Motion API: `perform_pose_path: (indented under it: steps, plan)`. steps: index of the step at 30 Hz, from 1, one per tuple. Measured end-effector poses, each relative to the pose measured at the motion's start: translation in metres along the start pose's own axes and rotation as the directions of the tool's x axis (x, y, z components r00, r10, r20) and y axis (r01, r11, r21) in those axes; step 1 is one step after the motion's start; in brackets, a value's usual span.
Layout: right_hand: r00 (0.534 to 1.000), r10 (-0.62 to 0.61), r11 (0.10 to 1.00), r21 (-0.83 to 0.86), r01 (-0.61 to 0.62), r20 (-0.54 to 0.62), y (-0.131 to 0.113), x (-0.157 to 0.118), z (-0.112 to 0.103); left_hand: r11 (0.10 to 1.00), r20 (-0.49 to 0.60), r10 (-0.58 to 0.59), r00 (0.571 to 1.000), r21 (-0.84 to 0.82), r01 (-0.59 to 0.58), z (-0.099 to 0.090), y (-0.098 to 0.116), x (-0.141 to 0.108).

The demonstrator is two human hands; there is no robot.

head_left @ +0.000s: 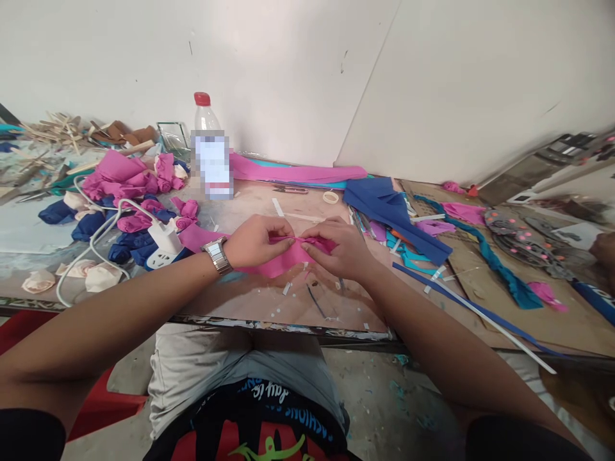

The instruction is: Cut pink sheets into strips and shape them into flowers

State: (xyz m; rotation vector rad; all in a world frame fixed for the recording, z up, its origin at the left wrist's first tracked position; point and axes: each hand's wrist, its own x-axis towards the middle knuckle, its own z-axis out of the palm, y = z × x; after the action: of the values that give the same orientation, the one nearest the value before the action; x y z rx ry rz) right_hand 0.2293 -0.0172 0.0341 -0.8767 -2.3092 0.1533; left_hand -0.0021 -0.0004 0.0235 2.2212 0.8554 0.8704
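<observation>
Your left hand (262, 242) and right hand (343, 248) sit close together, thumbs and fingers pinching the upper edge of a thin, bright-pink fabric-like strip (273, 264) over the scuffed, pale-brown flat tabletop (216, 301).

The central fabric strip (271, 264) was bright pink. The long strip (298, 173) behind it was also pink, and the folded cloth (379, 200) was dark blue. The twisted strip (502, 266) was teal. The bottle cap (202, 98) was red, and the cable (100, 230) was white. The shirt (250, 419) was black with red, green, blue and white print. The round piece (514, 238) was grey with pink dots.
</observation>
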Motion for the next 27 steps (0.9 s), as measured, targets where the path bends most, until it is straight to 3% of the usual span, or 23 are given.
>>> perform_pose_path:
  steps: [20, 27]
  plan:
    - [0.999, -0.04, 0.999, -0.032, 0.039, -0.021, 0.0038, -0.0005, 0.0006, 0.998, 0.096, 0.002, 0.995, -0.061, 0.004, -0.0035, 0.0011, 0.0009]
    - [0.993, -0.113, 0.991, -0.072, 0.111, -0.034, 0.0013, 0.0013, -0.0005, 0.99, 0.143, -0.028, 0.989, -0.133, 0.048, -0.0036, 0.0022, 0.0025]
